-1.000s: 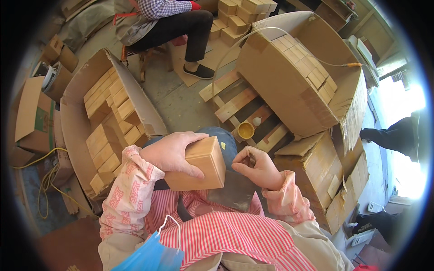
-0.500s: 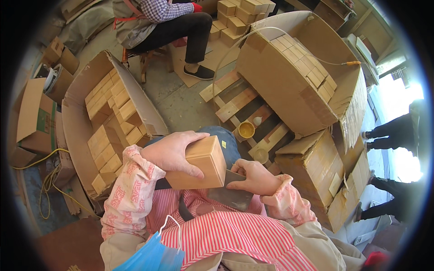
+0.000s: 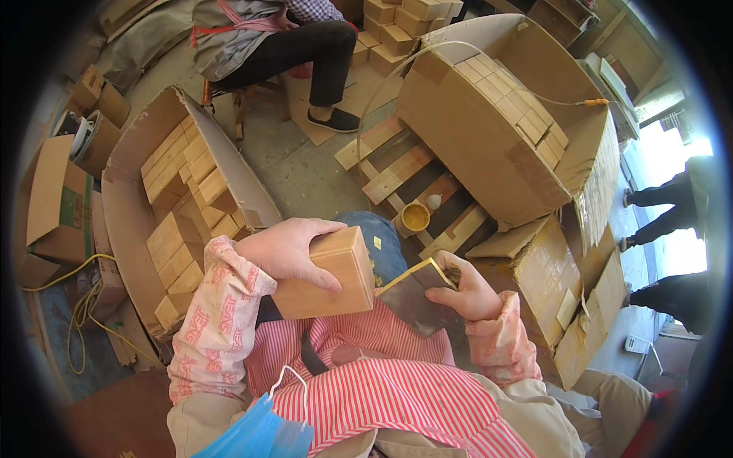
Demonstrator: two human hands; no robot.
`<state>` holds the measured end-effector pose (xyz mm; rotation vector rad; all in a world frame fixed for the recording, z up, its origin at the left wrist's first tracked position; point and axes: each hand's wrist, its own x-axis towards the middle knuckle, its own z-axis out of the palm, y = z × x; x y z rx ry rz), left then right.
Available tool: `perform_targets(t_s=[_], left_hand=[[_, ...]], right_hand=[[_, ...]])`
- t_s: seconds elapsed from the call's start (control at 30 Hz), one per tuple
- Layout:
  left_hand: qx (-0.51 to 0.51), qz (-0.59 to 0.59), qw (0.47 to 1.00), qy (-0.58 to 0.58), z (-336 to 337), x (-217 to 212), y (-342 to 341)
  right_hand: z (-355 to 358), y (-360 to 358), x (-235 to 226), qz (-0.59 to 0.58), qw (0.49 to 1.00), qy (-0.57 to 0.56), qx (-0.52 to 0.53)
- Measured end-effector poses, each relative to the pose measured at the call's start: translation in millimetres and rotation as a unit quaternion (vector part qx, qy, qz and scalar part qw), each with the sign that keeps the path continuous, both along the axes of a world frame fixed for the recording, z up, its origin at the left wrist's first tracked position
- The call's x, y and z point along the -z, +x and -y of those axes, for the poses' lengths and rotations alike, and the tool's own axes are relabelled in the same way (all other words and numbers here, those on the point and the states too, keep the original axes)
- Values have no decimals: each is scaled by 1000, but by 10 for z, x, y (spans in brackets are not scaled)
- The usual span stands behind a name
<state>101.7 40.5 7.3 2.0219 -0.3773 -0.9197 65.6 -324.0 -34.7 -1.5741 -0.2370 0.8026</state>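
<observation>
My left hand (image 3: 294, 252) grips a smooth wooden block (image 3: 336, 276) from above and the left, thumb on its near face and fingers over the top. A dark grey sanding pad (image 3: 416, 296), thin and flat with a yellow edge, is pinched between thumb and fingers of my right hand (image 3: 467, 290). The pad is tilted beside the block's right end; its left corner lies close to the block, and I cannot tell if they touch. Both are held over my lap, above a red-and-white striped apron (image 3: 382, 393).
An open carton (image 3: 137, 229) of wooden blocks stands at left, a larger one (image 3: 473, 145) on a wooden pallet (image 3: 397, 174) at far right. A yellow cup (image 3: 414, 219) sits on the pallet. One person (image 3: 267, 57) sits ahead; others stand at right. A yellow cord (image 3: 80, 313) lies at left.
My right hand has moved right and turned the sanding pad up, away from the block's end, so its yellow edge shows. The block has shifted slightly left. People at right have moved.
</observation>
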Motion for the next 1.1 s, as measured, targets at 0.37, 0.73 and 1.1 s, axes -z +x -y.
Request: perform_targets(t_s=[0.37,0.73,1.1], left_hand=[[7,5,1000,15,37,-7,5],[2,41,999,14,75,14,-46],[17,54,997,42,127,-71,-66]], right_hand=[[-304,-13,-38,39,989,98,108],[-1011,-67,-123,104,989,20,106],[-1018,26,-130,145,982,-8,121]])
